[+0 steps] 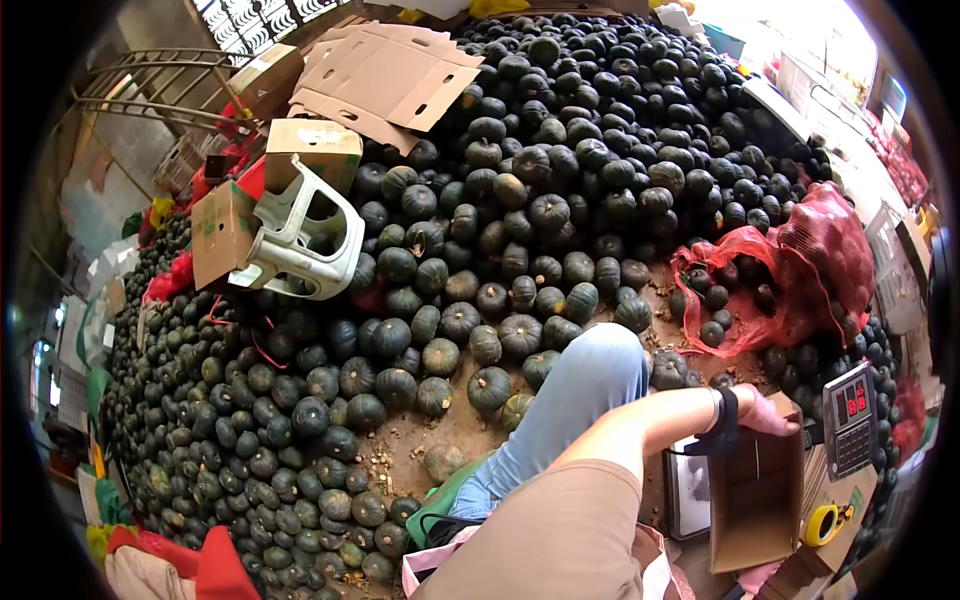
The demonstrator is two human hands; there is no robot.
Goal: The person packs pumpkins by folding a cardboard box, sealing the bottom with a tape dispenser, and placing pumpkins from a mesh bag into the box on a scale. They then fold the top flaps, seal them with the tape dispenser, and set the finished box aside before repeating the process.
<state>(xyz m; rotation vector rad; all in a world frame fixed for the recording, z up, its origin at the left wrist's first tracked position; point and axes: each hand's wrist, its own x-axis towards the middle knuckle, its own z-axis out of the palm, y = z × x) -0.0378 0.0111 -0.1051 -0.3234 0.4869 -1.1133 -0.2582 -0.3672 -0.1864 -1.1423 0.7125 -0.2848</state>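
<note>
An open cardboard box stands at the lower right, over a flat metal scale plate. My left hand, with a pinkish covering and a black band at the wrist, is closed on the box's upper edge. Against the lower edge of the box is my right hand, mostly hidden, so its fingers cannot be made out. The scale's display with red digits sits right of the box. A roll of yellow tape lies on cardboard beside it.
Dark green squashes cover the floor in a large heap. A red net sack lies at the right. Upper left are a pale plastic stool, cardboard boxes and flattened cardboard. Red cloth is at the lower left.
</note>
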